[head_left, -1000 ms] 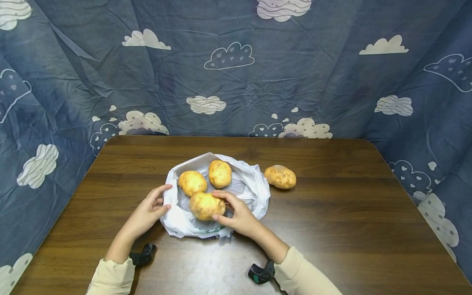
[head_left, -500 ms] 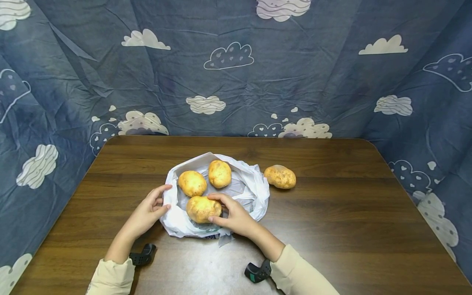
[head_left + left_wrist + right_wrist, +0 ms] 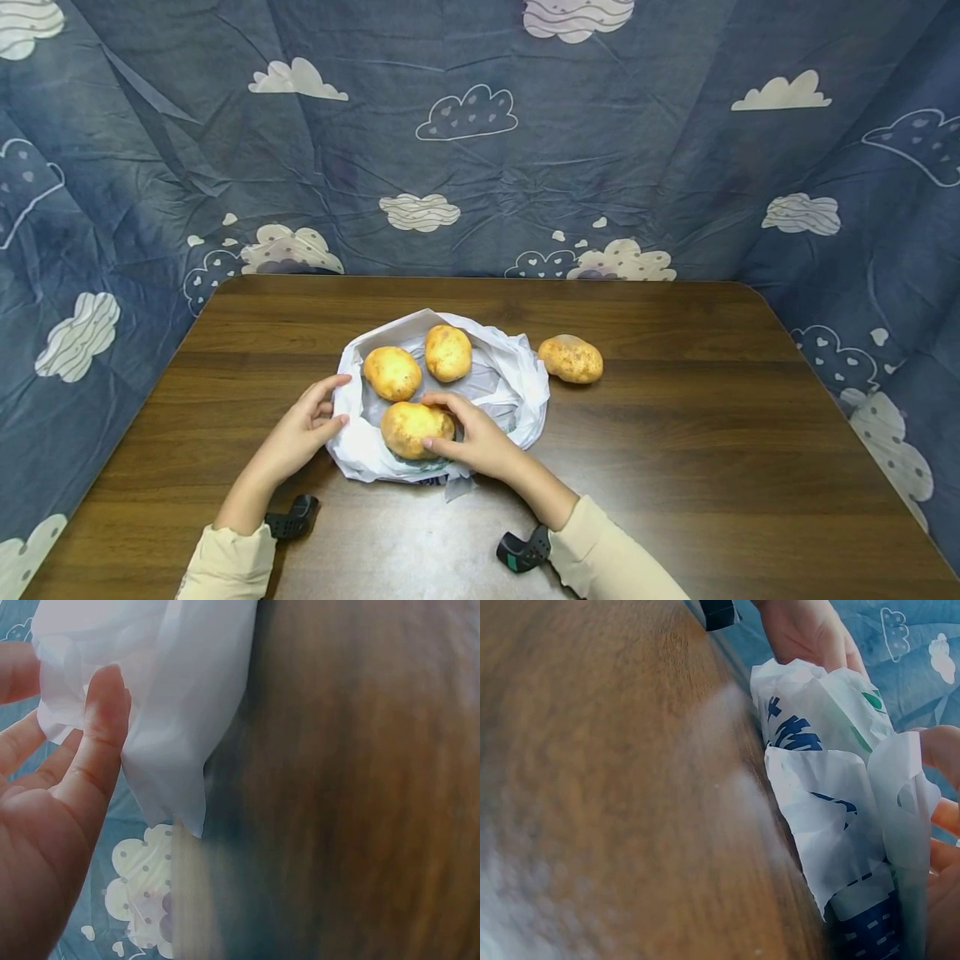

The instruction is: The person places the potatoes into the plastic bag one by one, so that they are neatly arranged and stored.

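Observation:
In the head view, a white plastic bag (image 3: 529, 392) lies with its mouth spread on the table. The left hand (image 3: 300, 433) holds the bag's left edge between thumb and fingers. In the left wrist view, its thumb (image 3: 105, 712) lies against the white plastic. The right hand (image 3: 480, 437) reaches over the bag's near right rim and grips a potato (image 3: 408, 429) inside, thumb on the near side. Behind it in the bag are two more potatoes, one at left (image 3: 392, 372) and one at back (image 3: 448, 353). The right wrist view hides the gripped potato behind the bag.
Another potato (image 3: 572, 359) lies on the brown wooden table (image 3: 712, 433), just right of the bag. A blue cloth with white clouds (image 3: 480, 183) hangs behind the table. Black devices are strapped to the left wrist (image 3: 292, 518) and right wrist (image 3: 523, 550).
The right hand and its potato have moved a little left and toward the near side of the bag, mostly in the first half second. The left hand and the other potatoes stay put.

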Motion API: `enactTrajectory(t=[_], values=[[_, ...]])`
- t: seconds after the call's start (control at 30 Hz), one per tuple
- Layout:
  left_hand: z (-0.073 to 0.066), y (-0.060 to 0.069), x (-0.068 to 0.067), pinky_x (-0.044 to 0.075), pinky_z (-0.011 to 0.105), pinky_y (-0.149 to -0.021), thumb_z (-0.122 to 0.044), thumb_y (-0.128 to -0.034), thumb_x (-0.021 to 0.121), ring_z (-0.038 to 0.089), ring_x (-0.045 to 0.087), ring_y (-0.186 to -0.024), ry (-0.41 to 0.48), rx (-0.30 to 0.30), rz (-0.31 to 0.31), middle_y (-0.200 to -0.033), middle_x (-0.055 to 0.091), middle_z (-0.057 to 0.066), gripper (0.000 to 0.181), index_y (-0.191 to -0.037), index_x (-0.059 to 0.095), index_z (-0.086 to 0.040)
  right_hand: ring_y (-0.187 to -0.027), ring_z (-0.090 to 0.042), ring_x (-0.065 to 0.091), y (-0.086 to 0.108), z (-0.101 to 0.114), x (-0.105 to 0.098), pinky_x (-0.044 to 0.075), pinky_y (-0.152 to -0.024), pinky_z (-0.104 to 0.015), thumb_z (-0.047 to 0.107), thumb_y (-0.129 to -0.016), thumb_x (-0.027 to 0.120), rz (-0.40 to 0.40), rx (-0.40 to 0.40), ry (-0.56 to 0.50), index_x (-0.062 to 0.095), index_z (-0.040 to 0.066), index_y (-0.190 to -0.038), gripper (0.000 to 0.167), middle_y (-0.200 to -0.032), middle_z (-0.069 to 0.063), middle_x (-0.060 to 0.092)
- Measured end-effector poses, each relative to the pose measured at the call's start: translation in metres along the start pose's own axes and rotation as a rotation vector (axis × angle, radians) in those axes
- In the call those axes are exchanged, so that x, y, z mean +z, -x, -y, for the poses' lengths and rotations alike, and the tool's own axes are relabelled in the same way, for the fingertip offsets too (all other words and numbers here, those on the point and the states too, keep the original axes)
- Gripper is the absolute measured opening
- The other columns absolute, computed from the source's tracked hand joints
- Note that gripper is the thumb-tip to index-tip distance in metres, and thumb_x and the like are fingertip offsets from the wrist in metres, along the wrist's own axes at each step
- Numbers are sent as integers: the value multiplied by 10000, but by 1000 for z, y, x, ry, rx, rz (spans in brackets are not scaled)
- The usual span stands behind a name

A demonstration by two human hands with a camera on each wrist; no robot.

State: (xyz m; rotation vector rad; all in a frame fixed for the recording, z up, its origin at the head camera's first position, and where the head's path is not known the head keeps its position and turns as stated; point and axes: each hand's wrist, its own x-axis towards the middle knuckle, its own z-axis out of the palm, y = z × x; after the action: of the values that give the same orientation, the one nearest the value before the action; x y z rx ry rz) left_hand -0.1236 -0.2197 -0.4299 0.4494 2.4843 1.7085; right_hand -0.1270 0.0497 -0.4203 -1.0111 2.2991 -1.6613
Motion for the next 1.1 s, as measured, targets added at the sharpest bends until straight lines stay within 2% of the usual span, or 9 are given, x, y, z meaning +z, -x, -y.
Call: enactTrajectory(t=[0.17,0.3,0.5,0.67,1.1], values=[[1,-1,0,487,254,-651,43,-857,539,228,520,-894,-6,3,1,-1269,326,208,510,-1327,348,-11,-1108,-325,461,0,2,-2,340,-956,-391,4,-801,640,-14,-41,-1,448,-90,-1200,453,-1184,-209,507],[1,-1,0,488,255,-651,44,-855,540,231,519,-896,-8,11,-1,-1273,325,205,510,-1325,351,-15,-1100,-376,454,-1,7,-6,349,-941,-443,-16,-802,634,-54,-83,11,450,-102,-1194,442,-1192,-250,486],[0,-1,1,486,255,-658,42,-857,543,276,509,-922,5,9,-3,-1288,315,210,513,-1328,346,-8,-1117,-336,458,0,13,-16,351,-953,-382,-36,-800,630,-129,-134,54,458,-114,-1184,428,-1192,-235,493],[-2,0,1,486,254,-656,46,-854,543,284,510,-919,8,-1,-5,-1285,315,209,511,-1325,351,-8,-1092,-385,461,1,14,-27,357,-947,-387,-82,-786,619,-205,-185,48,452,-136,-1173,425,-1174,-277,483],[-2,-1,2,485,254,-655,53,-852,541,256,515,-901,1,6,-5,-1278,318,210,510,-1322,353,-4,-1057,-406,475,7,11,-69,363,-927,-425,-125,-763,614,-407,-168,132,464,-156,-1143,410,-1138,-270,508]])
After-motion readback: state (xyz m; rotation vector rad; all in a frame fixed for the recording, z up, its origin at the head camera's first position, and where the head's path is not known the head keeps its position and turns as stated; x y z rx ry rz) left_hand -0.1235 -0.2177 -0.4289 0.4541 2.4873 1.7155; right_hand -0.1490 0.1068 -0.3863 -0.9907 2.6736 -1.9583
